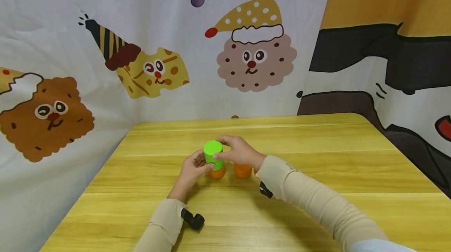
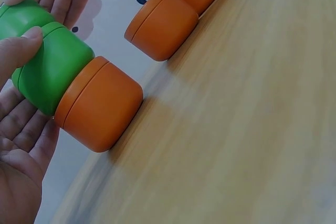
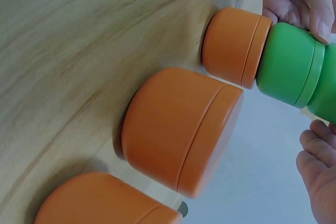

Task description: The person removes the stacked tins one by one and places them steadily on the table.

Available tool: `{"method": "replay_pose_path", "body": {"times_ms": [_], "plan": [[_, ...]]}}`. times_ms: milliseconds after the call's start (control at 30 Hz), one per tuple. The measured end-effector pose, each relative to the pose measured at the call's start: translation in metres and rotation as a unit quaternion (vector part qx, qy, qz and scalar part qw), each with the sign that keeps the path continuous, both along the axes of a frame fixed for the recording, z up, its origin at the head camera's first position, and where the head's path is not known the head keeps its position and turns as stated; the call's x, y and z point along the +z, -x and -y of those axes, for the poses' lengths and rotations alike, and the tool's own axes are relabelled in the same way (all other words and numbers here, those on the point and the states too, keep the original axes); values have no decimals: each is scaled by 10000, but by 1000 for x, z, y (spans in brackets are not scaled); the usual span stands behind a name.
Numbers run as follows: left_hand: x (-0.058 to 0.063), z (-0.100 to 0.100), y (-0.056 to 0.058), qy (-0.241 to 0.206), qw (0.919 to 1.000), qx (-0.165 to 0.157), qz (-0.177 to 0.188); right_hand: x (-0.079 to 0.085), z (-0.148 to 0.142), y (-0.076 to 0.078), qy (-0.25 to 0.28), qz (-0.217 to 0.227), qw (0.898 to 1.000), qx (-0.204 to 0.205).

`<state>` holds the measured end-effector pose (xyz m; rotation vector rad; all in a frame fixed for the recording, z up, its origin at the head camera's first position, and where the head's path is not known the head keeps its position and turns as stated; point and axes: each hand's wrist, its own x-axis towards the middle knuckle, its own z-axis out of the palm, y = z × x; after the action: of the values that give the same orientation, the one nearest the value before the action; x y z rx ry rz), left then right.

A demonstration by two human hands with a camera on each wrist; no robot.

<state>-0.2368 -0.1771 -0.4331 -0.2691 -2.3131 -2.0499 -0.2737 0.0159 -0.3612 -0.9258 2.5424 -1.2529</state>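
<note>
Three round lidded jars stand stacked: an orange jar (image 2: 102, 103) on the table, a green jar (image 3: 289, 64) on it, and another green jar (image 1: 213, 148) on top. My left hand (image 1: 190, 170) holds the lower green jar from the left, thumb in front and fingers round the far side. From the right, my right hand (image 1: 241, 151) grips the upper green jar between thumb and fingers. In the left wrist view the upper jar (image 2: 23, 19) sits slightly askew over the lower one and is partly cut off by the frame.
A second orange jar (image 1: 243, 171) stands just right of the stack, and a third orange jar (image 3: 100, 203) is beyond it, mostly behind the right wrist in the head view. Under them is a wood-grain table (image 1: 225, 213), with a printed cloth (image 1: 197, 48) hanging behind its far edge.
</note>
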Motion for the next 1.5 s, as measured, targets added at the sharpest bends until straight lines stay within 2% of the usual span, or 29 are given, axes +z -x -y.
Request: {"method": "replay_pose_path", "body": {"times_ms": [233,433,733,1033,1267,1500], "plan": [[-4,0,2,103,9999,14,20,0,-2,-2,154,30,9999,0],[-2,-1,1,84,10000,13,22,1,-4,-2,258,-76,9996,-56],[-2,0,1,70,9999,4,86,2,-6,-3,528,23,9985,-126],[-6,1,1,355,9986,15,-387,0,-14,-3,650,111,9975,-234],[-3,1,2,105,9999,36,-31,-3,-23,-3,872,161,9954,-371],[-2,0,2,-44,9999,69,149,-6,-34,-1,997,218,9936,-487]]}}
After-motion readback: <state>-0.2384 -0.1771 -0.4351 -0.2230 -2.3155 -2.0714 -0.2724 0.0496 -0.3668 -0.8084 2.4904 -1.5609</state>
